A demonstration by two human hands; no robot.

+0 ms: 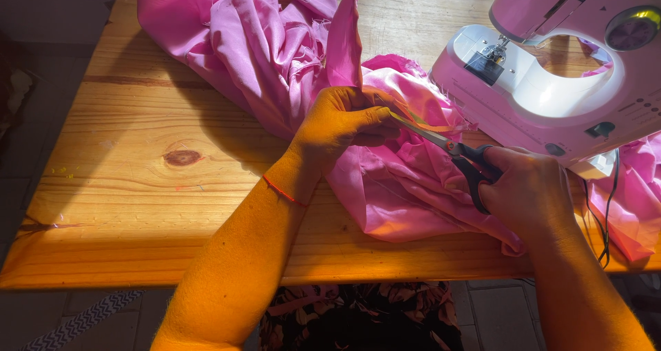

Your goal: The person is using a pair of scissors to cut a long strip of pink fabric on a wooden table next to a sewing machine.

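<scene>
Hands first: the left hand [344, 120] is curled into a loose fist, pinching a fold of the pink fabric [275, 48] and pulling it up taut so a strip of it stands above the knuckles; there's a thin red thread bracelet [282, 191] on that wrist. Right hand [527, 192] is closed around the black handles of a pair of scissors [451, 148], fingers through the loops; the silver blades point left toward the other hand and sit slightly parted, tips right at the cloth just beside the left thumb. Can't really tell whether the blades are biting the fabric or only touching it; too small at that spot.

The fabric itself is a big crumpled heap; part of it bunches under both hands near the front edge of the wooden table [138, 206], the rest piles up toward the far side, and another bit hangs off on the right behind the machine. Just beyond the right hand sits a pink and white sewing machine [558, 75], with a dark cable [609, 213] trailing down off the table edge. Strong sunlight falls over the arms and the tabletop; below the edge you can see a dark floral garment [365, 316] on the person's lap, and grey floor tiles.
</scene>
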